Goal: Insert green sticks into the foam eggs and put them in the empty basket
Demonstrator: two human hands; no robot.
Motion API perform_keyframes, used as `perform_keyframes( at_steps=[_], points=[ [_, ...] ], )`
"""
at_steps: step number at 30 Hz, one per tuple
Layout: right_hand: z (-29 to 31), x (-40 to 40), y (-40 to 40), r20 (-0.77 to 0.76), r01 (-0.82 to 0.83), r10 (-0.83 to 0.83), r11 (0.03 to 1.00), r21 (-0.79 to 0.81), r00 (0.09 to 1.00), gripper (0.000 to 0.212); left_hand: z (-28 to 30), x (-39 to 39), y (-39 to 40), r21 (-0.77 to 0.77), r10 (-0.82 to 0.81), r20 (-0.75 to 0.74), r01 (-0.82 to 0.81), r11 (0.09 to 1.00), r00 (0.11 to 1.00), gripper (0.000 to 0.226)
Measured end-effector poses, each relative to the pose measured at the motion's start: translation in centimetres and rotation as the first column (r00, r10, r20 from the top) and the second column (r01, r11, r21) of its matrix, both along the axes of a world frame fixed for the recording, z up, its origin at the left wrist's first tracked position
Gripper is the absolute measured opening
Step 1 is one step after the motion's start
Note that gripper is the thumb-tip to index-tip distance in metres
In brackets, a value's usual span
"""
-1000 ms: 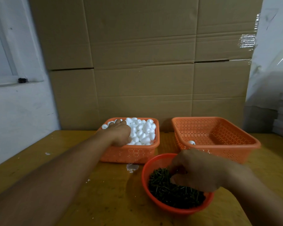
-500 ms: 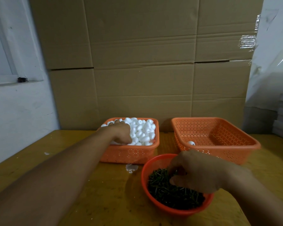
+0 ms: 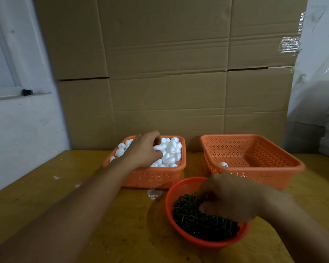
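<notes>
Two orange perforated baskets sit side by side at the back of the yellow wooden table (image 3: 65, 196), against a wall of cardboard boxes (image 3: 165, 73). The left basket (image 3: 156, 177) is heaped with white foam eggs (image 3: 171, 150); the right basket (image 3: 254, 173) holds a single foam egg (image 3: 223, 164) near its front left corner, with a small dark spot on top that may be a stick end. Nearer the person, a round red bowl (image 3: 180, 188) is filled with short green sticks (image 3: 198, 223).

The left hand (image 3: 142, 150) is over the egg pile, fingers curled, pinching one foam egg (image 3: 158, 148) between thumb and fingertips. The right hand (image 3: 230, 198) is down in the bowl, fingers bent into the sticks; whether it actually has one pinched I cannot tell, since the knuckles hide the fingertips. A small white smear (image 3: 153, 193) marks the table just in front of the left basket.
</notes>
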State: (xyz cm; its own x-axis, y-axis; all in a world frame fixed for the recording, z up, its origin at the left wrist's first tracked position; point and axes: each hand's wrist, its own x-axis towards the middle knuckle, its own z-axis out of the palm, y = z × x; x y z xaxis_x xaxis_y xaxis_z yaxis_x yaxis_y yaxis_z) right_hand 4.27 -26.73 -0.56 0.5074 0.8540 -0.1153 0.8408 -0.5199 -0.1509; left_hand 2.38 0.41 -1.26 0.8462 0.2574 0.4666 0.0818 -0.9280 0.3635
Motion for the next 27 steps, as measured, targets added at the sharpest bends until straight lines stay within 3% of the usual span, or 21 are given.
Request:
perform_keyframes(
  at_steps=[6, 9, 13, 17, 22, 27],
  points=[
    [-0.5, -0.3, 0.4, 0.109, 0.06, -0.051, 0.995, -0.082, 0.993, 0.036, -1.0, -2.6, -4.5, -0.031, -0.148, 0.205, 0.158, 0.987, 0.967, 0.014],
    [-0.9, -0.6, 0.6, 0.119, 0.086, -0.071, 0.988, -0.13, 0.99, 0.046, -1.2, -3.7, -6.9, -0.258, -0.277, 0.214, 0.328, 0.909, 0.937, 0.015],
    [-1.6, -0.7, 0.9, 0.088, 0.074, -0.059, 0.981, -0.179, 0.994, 0.048, -1.6, -4.8, -8.9, -0.596, -0.357, 0.281, 0.453, 0.663, 0.891, 0.017],
    [-2.0, -0.7, 1.1, 0.099, 0.056, -0.041, 0.987, -0.15, 0.994, 0.035, -1.6, -5.6, -9.9, -0.789, -0.411, 0.303, 0.468, 0.397, 0.86, 0.028],
    [-2.5, -0.5, 1.6, 0.125, 0.042, -0.029, 0.994, -0.103, 0.992, 0.025, -1.1, -6.1, -10.4, -0.89, -0.459, 0.371, 0.45, 0.073, 0.808, 0.04],
    [-2.9, -0.4, 1.8, 0.121, 0.052, -0.044, 0.997, -0.059, 0.992, 0.018, -0.6, -6.1, -10.6, -0.894, -0.468, 0.426, 0.44, -0.086, 0.774, 0.033]
  ],
)
